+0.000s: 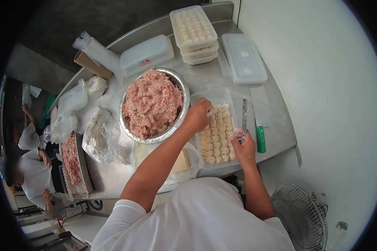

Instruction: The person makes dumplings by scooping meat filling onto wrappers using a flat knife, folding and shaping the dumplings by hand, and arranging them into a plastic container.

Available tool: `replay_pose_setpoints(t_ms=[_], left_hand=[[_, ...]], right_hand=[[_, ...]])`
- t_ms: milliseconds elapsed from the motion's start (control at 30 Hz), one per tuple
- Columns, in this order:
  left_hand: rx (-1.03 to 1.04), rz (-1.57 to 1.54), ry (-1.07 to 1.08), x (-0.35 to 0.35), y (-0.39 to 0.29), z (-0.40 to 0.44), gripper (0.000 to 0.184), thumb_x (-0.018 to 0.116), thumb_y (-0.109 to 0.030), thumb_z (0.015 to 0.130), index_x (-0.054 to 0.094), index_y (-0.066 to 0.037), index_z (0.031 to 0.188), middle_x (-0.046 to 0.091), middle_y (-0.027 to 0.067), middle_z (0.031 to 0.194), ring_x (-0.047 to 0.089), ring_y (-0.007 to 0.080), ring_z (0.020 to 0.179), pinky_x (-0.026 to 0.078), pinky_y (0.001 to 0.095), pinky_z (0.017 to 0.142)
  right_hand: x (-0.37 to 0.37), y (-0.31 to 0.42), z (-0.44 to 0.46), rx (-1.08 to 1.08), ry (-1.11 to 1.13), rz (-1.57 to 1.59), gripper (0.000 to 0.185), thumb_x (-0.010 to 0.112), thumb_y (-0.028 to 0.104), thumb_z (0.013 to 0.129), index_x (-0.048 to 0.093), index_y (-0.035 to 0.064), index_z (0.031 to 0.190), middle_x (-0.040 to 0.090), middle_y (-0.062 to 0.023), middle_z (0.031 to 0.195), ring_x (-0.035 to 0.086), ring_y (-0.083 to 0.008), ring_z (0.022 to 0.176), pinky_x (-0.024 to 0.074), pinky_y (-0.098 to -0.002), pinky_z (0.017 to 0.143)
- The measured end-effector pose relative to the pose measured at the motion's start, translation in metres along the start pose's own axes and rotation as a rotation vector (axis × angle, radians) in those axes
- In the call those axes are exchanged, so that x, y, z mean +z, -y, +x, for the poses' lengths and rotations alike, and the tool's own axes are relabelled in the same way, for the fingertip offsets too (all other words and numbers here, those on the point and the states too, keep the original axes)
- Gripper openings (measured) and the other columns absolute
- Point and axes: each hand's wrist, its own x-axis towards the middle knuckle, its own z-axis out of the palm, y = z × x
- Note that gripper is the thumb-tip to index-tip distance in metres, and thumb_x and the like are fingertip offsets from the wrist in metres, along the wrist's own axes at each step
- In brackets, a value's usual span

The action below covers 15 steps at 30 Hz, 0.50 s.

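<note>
Dumplings (216, 142) sit in a tray (211, 96) right of frame centre; I see the right hand (244, 147) wrapped round a flat stick (244, 117), the left hand (198, 116) curled at their upper left, contents unclear to me.

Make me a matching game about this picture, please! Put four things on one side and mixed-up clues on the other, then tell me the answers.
Things
1. Round metal bowl
2. Right hand
3. Open plastic tub next to the left hand
4. Fan

Clues
A. Off the table, near the wall
B. Holding rows of pale dumplings
C. Heaped with pink ground meat
D. Gripping a thin, speckled tool

Right pairs
1-C, 2-D, 3-B, 4-A
</note>
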Motion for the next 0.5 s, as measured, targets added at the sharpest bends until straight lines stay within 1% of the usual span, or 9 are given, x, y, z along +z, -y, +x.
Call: replay_pose_setpoints(t_ms=[67, 133, 200, 233, 300, 333, 400, 433, 500], left_hand=[[-0.004, -0.01, -0.004, 0.014, 0.015, 0.018, 0.04, 0.069, 0.005, 0.075, 0.067, -0.005, 0.113, 0.067, 0.0199, 0.112, 0.065, 0.039, 0.105, 0.053, 0.0414, 0.09], [0.0, -0.022, -0.008, 0.023, 0.014, 0.025, 0.042, 0.067, 0.006, 0.074, 0.067, -0.006, 0.115, 0.067, 0.0193, 0.111, 0.065, 0.039, 0.105, 0.053, 0.0417, 0.091], [-0.096, 0.137, 0.033, 0.029, 0.013, 0.026, 0.045, 0.066, 0.005, 0.074, 0.068, -0.008, 0.118, 0.068, 0.0187, 0.111, 0.065, 0.0381, 0.105, 0.052, 0.0437, 0.091], [-0.096, 0.14, 0.038, 0.03, 0.014, 0.027, 0.045, 0.066, 0.005, 0.074, 0.068, -0.008, 0.118, 0.068, 0.0187, 0.111, 0.065, 0.0381, 0.105, 0.052, 0.0437, 0.091], [-0.053, 0.244, 0.136, 0.029, 0.015, 0.029, 0.047, 0.066, 0.003, 0.075, 0.068, -0.009, 0.12, 0.068, 0.0183, 0.111, 0.065, 0.0375, 0.107, 0.052, 0.0445, 0.092], [-0.057, 0.242, 0.133, 0.028, 0.016, 0.03, 0.047, 0.066, 0.003, 0.075, 0.068, -0.009, 0.12, 0.068, 0.0183, 0.111, 0.065, 0.0375, 0.107, 0.052, 0.0445, 0.092], [-0.007, 0.273, 0.233, 0.025, 0.017, 0.031, 0.05, 0.067, 0.0, 0.075, 0.067, -0.011, 0.124, 0.067, 0.0167, 0.116, 0.064, 0.0368, 0.108, 0.052, 0.0449, 0.093], [-0.017, 0.27, 0.218, 0.024, 0.015, 0.029, 0.05, 0.067, 0.0, 0.075, 0.067, -0.011, 0.124, 0.067, 0.0167, 0.116, 0.064, 0.0368, 0.108, 0.052, 0.0449, 0.093], [-0.01, 0.271, 0.277, 0.021, 0.01, 0.024, 0.055, 0.068, -0.002, 0.075, 0.064, -0.013, 0.129, 0.064, 0.0168, 0.122, 0.063, 0.0369, 0.11, 0.052, 0.0452, 0.094]], right_hand=[[0.002, -0.001, 0.003, -0.013, 0.011, -0.027, 0.032, 0.072, 0.013, 0.088, 0.062, -0.0011, 0.115, 0.065, -0.0044, 0.079, 0.057, -0.0093, 0.061, 0.0484, -0.0275, 0.058], [0.002, -0.004, 0.005, -0.029, 0.014, -0.057, 0.032, 0.072, 0.012, 0.087, 0.062, -0.001, 0.115, 0.065, -0.0048, 0.078, 0.058, -0.01, 0.06, 0.049, -0.0284, 0.059], [0.005, -0.011, 0.004, -0.082, -0.027, -0.055, 0.031, 0.072, 0.01, 0.086, 0.063, -0.0014, 0.114, 0.064, -0.0059, 0.075, 0.059, -0.0118, 0.062, 0.05, -0.0288, 0.06], [0.006, -0.014, 0.003, -0.077, -0.028, -0.052, 0.031, 0.072, 0.01, 0.086, 0.063, -0.0014, 0.114, 0.064, -0.0059, 0.075, 0.059, -0.0118, 0.062, 0.05, -0.0288, 0.06], [0.008, -0.018, 0.0, -0.143, -0.068, -0.021, 0.029, 0.072, 0.009, 0.086, 0.064, -0.0013, 0.112, 0.064, -0.0057, 0.075, 0.059, -0.0127, 0.062, 0.0503, -0.0285, 0.062], [0.009, -0.019, 0.0, -0.145, -0.063, -0.022, 0.029, 0.072, 0.009, 0.086, 0.064, -0.0013, 0.112, 0.064, -0.0057, 0.075, 0.059, -0.0127, 0.062, 0.0503, -0.0285, 0.062], [0.009, -0.019, 0.0, -0.139, -0.079, -0.057, 0.027, 0.071, 0.008, 0.086, 0.064, -0.0015, 0.11, 0.064, -0.0055, 0.076, 0.059, -0.0127, 0.063, 0.0505, -0.0283, 0.062], [0.009, -0.021, 0.0, -0.151, -0.065, -0.059, 0.027, 0.071, 0.008, 0.086, 0.064, -0.0015, 0.11, 0.064, -0.0055, 0.076, 0.059, -0.0127, 0.063, 0.0505, -0.0283, 0.062], [0.01, -0.022, 0.001, -0.141, -0.086, -0.055, 0.026, 0.07, 0.007, 0.086, 0.065, -0.0016, 0.11, 0.063, -0.0056, 0.074, 0.058, -0.013, 0.062, 0.0503, -0.0286, 0.062]])
